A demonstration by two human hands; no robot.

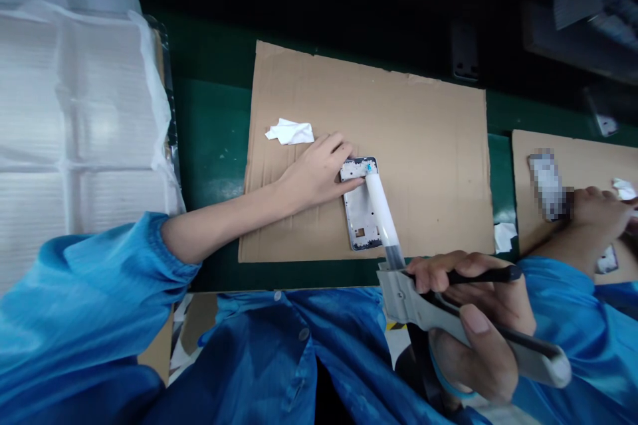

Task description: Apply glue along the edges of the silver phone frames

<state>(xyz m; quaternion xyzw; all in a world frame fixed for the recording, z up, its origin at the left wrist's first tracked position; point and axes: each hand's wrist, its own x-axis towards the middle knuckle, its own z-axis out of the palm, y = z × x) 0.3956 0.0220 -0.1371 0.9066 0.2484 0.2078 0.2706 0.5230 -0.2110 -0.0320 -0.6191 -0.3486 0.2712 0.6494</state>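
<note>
My left hand point(323, 166) holds a phone frame point(363, 209) at its upper left edge, with the thumb lying over the frame's face and the fingers at its top corner. The frame lies flat on a cardboard sheet point(423, 146). In my right hand point(478, 312) is a glue dispensing gun point(433, 315), my fingers wrapped round its handle and trigger. Its white cartridge point(383, 212) slants up over the frame's right side. The blue tip point(369, 169) is at the frame's upper right part; whether it touches cannot be made out.
A crumpled white wipe point(290, 132) lies left of the frame on the cardboard. Plastic-wrapped trays point(84, 126) stand at the left on the green table point(214, 139). At the right, a co-worker's hand point(598, 212) is beside a pixelated phone part point(547, 182) on another cardboard sheet point(528, 146).
</note>
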